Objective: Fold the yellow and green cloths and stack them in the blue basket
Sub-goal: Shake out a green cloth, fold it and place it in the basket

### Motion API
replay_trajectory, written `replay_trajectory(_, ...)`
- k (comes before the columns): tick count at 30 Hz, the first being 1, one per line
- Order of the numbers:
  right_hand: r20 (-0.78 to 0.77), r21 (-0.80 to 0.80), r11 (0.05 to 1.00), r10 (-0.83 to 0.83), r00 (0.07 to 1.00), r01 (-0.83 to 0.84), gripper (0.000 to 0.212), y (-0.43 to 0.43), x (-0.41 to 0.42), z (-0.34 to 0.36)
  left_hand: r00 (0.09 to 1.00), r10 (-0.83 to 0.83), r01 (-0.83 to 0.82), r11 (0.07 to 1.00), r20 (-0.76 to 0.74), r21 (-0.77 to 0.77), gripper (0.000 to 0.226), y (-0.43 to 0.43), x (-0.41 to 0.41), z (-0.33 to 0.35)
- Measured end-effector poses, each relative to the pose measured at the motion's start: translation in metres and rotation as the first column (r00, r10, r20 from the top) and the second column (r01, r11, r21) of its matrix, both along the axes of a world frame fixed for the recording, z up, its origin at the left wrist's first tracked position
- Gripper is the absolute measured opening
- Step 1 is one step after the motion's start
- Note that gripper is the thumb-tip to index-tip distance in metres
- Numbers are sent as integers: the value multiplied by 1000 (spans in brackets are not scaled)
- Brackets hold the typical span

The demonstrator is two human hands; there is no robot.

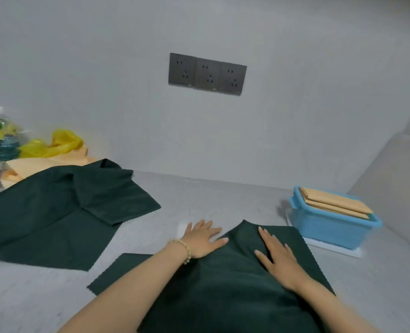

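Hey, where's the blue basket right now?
Head view: the blue basket sits on the counter, right side, beyond the right hand, with folded yellow cloths inside.

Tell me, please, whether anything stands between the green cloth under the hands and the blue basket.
Nothing visible does: only bare counter separates the green cloth from the blue basket. Folded yellow cloths already lie in the basket, reaching above its rim.

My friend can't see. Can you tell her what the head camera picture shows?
A person's right hand lies flat on a dark green cloth on a grey table, and the left hand lies flat at the cloth's left edge. To the right, a blue basket holds folded yellow cloths. More green cloths lie unfolded at the left.
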State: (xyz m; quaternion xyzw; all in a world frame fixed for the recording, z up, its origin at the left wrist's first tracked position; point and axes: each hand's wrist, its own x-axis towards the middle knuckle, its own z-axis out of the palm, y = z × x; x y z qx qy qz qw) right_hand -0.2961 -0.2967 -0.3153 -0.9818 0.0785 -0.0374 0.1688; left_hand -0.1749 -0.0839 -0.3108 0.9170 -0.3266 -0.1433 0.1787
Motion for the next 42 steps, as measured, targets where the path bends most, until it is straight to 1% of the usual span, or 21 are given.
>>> replay_trajectory(4, 203, 151, 988, -49, 978, 18, 38, -2, -12, -9, 998, -50, 42, 985, -41, -165, 58, -7, -12, 0)
replay_trajectory(7, 283, 221, 975, -94, 955, 31, 23, 1, -12, -5, 985, -72, 17, 944, -154, -329, 33, -6, -19, 6)
replay_trajectory(9, 351, 219, 976, -90, 932, 11, 21, 7, -12, -1, 988, -62, 3, 920, -139, -391, 13, -1, -21, 17)
replay_trajectory(10, 421, 227, 974, -92, 903, -7, 20, 11, -13, 4, 995, -42, -2, 901, -93, -433, 8, 3, -22, 27)
replay_trajectory(12, 575, 232, 970, -81, 814, -67, 16, 18, -13, 21, 998, 22, 9, 846, 52, -533, 14, 13, -24, 53)
replay_trajectory(14, 691, 112, 985, 17, 722, -130, 10, 22, -12, 40, 966, 112, 55, 790, 233, -611, 14, 20, -28, 84)
replay_trajectory(16, 712, -65, 986, 152, 686, -151, 5, 21, -12, 54, 896, 179, 137, 760, 407, -635, 15, 23, -38, 107)
replay_trajectory(19, 627, -190, 961, 276, 729, -200, 9, 16, -21, 59, 786, 134, 270, 805, 604, -529, 22, 23, -60, 115)
replay_trajectory(22, 462, -264, 908, 414, 784, -324, 10, 5, -41, 44, 756, -140, 349, 913, 639, -213, 26, 24, -82, 94)
replay_trajectory(24, 470, -170, 914, 404, 785, -369, 14, -3, -53, 37, 782, -369, 409, 912, 502, 33, 29, 27, -94, 74)
replay_trajectory(26, 560, -5, 948, 267, 784, -319, 21, -11, -58, 38, 857, -477, 455, 878, 197, 149, 40, 32, -101, 61)
replay_trajectory(27, 585, 64, 958, 190, 788, -279, 20, -14, -57, 42, 887, -461, 456, 883, 24, 112, 44, 34, -100, 62)
replay_trajectory(28, 579, 107, 965, 134, 804, -238, 17, -15, -54, 45, 899, -421, 425, 905, -117, 4, 41, 36, -97, 66)
replay_trajectory(29, 546, 121, 972, 105, 831, -203, 12, -14, -48, 49, 909, -369, 347, 928, -193, -137, 33, 37, -90, 72)
replay_trajectory(30, 501, 115, 977, 97, 860, -177, 7, -12, -42, 51, 941, -289, 240, 936, -174, -256, 27, 36, -81, 78)
replay_trajectory(31, 452, 101, 980, 108, 885, -172, 8, -9, -32, 53, 981, -181, 152, 937, -66, -315, 25, 36, -68, 83)
replay_trajectory(33, 346, 95, 978, 145, 927, -188, 22, 1, -11, 56, 976, 21, 40, 961, 215, -275, 18, 34, -44, 84)
replay_trajectory(34, 275, 98, 976, 161, 948, -194, 30, 8, 0, 58, 964, 64, -5, 974, 257, -226, 20, 31, -37, 81)
replay_trajectory(36, 94, 65, 981, 177, 980, -183, 45, 23, 22, 61, 989, 59, -41, 990, 136, -133, 28, 23, -26, 69)
replay_trajectory(39, -120, -7, 988, 150, 981, -152, 59, 36, 47, 59, 996, -37, 31, 996, -77, -79, 30, 6, -25, 55)
replay_trajectory(42, -195, -16, 981, 188, 963, -195, 45, 39, 56, 62, 991, -102, 99, 994, -90, -37, 31, -2, -23, 48)
